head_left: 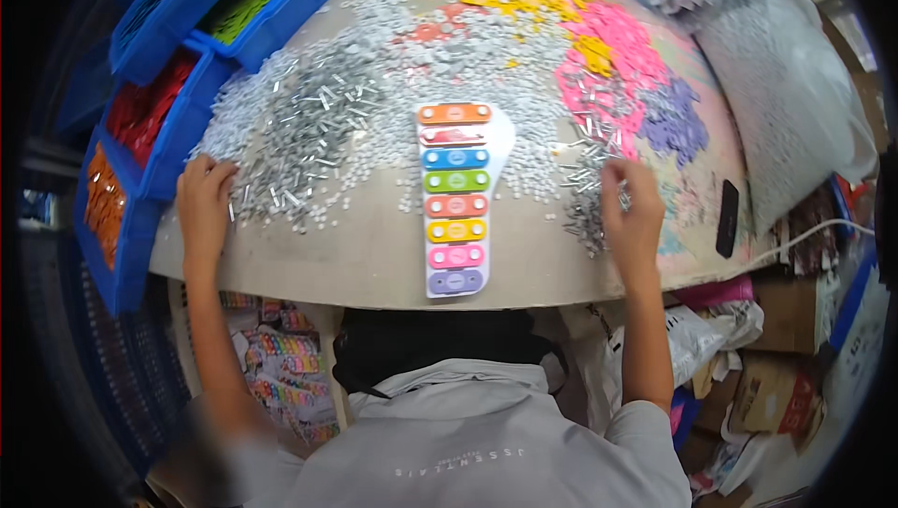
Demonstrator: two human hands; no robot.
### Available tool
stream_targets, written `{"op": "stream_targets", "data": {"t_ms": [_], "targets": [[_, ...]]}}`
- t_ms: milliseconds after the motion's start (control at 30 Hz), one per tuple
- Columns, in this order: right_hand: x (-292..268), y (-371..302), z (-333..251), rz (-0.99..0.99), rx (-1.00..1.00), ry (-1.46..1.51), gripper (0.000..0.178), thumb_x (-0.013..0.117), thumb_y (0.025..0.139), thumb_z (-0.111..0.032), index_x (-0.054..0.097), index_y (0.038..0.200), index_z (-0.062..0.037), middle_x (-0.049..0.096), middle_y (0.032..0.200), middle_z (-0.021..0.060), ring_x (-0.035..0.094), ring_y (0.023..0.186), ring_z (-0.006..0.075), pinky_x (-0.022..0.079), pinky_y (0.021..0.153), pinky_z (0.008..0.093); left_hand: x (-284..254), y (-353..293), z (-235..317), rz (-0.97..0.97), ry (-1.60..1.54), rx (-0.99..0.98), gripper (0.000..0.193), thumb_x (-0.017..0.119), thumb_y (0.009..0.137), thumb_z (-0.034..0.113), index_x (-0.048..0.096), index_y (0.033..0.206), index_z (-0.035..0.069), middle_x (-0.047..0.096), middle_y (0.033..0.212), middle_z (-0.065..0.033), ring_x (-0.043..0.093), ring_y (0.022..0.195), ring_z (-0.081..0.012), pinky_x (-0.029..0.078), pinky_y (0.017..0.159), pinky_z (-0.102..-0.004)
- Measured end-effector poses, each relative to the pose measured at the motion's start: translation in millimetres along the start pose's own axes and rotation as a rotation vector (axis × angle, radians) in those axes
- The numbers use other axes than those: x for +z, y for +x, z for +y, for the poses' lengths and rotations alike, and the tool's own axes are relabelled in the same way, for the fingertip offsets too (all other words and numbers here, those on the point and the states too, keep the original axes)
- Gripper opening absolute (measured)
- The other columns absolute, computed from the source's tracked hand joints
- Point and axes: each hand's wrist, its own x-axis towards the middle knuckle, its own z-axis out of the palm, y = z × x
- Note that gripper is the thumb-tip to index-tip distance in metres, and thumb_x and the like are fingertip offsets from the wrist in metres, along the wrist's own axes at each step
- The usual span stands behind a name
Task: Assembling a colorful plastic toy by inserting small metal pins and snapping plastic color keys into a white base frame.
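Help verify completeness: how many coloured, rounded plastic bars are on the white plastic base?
8, downward along the white base: orange bar, red bar, blue bar, green bar, coral bar, yellow bar, pink bar, purple bar.

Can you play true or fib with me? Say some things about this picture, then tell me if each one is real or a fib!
1. The white board lies between the left hand and the right hand. True.
2. The board has only three coloured bars. False: it has eight.
3. The right hand is close to some silver pins. True.
4. The purple bar is at the picture's top end of the board. False: it is at the bottom end; an orange bar is at the top.
5. The bins are yellow. False: the bins are blue.
6. A black oblong thing lies right of the board. True.
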Motion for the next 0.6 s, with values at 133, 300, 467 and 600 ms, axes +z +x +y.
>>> {"op": "stream_targets", "data": {"t_ms": [133,300,467,600], "targets": [[-24.7,31.5,88.2,0.126,0.023,-0.196,0.01,0.065,0.094,-0.007,0.067,0.101,0.0003,0.068,0.095,0.0151,0.065,0.09,0.0315,0.051,0.082,0.0402,4.6,6.3,1.1,-0.039,0.044,0.039,0.009,0.068,0.087,0.006,0.064,0.094,0.002,0.057,0.094,-0.0099,0.056,0.095,-0.0313,0.043,0.083,-0.0409],[-23.8,55.6,147.6,0.059,0.152,-0.164,0.015,0.065,0.095,-0.013,0.067,0.102,0.0005,0.069,0.091,0.0164,0.066,0.083,0.0296,0.052,0.077,0.0408,2.2,3.9,20.4,0.237,0.18,-0.08,0.009,0.059,0.097,0.007,0.059,0.104,0.001,0.059,0.096,-0.0124,0.056,0.095,-0.0328,0.043,0.086,-0.0424],[-6.2,78.3,162.8,0.013,0.237,-0.168,0.018,0.065,0.095,-0.015,0.066,0.103,0.0007,0.07,0.086,0.0179,0.067,0.077,0.0319,0.053,0.073,0.0423,-17.5,-18.6,80.0,0.168,-0.377,-0.299,0.007,0.058,0.099,0.007,0.062,0.102,0.002,0.064,0.094,-0.0088,0.06,0.088,-0.0229,0.045,0.081,-0.036],[5.4,82.9,186.5,0.017,0.161,-0.253,0.016,0.064,0.095,-0.014,0.065,0.104,-0.0002,0.07,0.089,0.0205,0.068,0.08,0.0358,0.053,0.073,0.0435,-27.7,-44.6,147.3,0.041,-0.844,-0.366,0.009,0.068,0.093,0.004,0.066,0.101,0.002,0.066,0.093,-0.0031,0.059,0.085,-0.0118,0.046,0.077,-0.0272]]}}
